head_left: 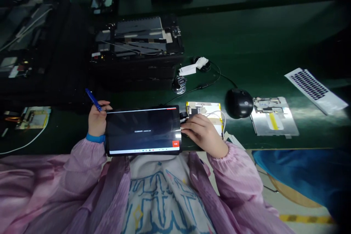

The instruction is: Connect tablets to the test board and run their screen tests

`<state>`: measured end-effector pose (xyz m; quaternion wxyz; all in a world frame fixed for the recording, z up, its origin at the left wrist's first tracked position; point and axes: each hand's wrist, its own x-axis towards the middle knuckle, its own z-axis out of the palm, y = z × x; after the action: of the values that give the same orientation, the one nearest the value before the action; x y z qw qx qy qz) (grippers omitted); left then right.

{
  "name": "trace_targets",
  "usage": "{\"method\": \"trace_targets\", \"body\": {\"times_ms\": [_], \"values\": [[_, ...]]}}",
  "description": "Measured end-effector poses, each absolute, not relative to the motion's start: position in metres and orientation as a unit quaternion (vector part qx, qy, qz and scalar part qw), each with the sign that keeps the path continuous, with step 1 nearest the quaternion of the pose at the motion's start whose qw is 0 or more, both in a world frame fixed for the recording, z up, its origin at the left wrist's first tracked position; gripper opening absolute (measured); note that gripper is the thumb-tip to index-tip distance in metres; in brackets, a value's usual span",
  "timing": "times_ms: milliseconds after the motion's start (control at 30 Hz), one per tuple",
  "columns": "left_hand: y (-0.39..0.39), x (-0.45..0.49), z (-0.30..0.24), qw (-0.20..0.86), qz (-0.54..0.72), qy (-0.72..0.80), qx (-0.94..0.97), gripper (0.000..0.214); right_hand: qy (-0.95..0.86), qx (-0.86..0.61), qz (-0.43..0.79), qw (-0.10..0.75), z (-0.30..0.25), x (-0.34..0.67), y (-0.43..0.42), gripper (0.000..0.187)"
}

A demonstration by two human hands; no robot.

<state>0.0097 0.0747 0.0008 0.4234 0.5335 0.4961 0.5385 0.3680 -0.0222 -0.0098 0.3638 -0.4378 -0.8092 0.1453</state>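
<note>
A tablet (pixel 142 122) with a dark screen, a line of light text and a red button lies in front of me at the bench edge. My left hand (pixel 98 122) is at its left edge, closed on a blue pen (pixel 93 99) that points up and left. At the right edge of the tablet, my right hand (pixel 204 133) pinches a small plug, mostly hidden by the fingers. Just above those fingers a black connector (pixel 183 115) sticks out of the same edge. A battery-like part (pixel 216 108) with yellow edges lies partly under my right hand, with a white cable (pixel 225 119) looping over it.
Black foam trays (pixel 131 69) holding device parts are stacked behind the tablet. To the right are a round black device (pixel 239 103) with a cord, a metal plate with a circuit board (pixel 274 117) and a label sheet (pixel 315 89). Another part (pixel 34 117) lies far left.
</note>
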Motion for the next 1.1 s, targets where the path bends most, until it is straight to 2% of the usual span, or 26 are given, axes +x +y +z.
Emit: {"method": "trace_targets", "body": {"times_ms": [200, 333, 500, 967, 1100], "values": [[0.073, 0.011, 0.001, 0.425, 0.538, 0.490, 0.538, 0.061, -0.822, -0.413, 0.152, 0.361, -0.010, 0.367, -0.023, 0.009], [0.073, 0.009, -0.001, 0.420, 0.545, 0.484, 0.540, 0.062, -0.843, -0.395, 0.155, 0.330, -0.012, 0.370, -0.019, 0.006], [0.073, 0.008, -0.001, 0.426, 0.540, 0.499, 0.527, 0.065, -0.868, -0.374, 0.143, 0.295, -0.016, 0.374, -0.018, 0.012], [0.072, 0.007, 0.004, 0.449, 0.529, 0.499, 0.519, 0.067, -0.892, -0.312, 0.126, 0.302, -0.015, 0.377, -0.002, 0.024], [0.073, 0.005, 0.003, 0.452, 0.532, 0.497, 0.516, 0.064, -0.878, -0.324, 0.126, 0.329, -0.019, 0.382, -0.001, 0.026]]}}
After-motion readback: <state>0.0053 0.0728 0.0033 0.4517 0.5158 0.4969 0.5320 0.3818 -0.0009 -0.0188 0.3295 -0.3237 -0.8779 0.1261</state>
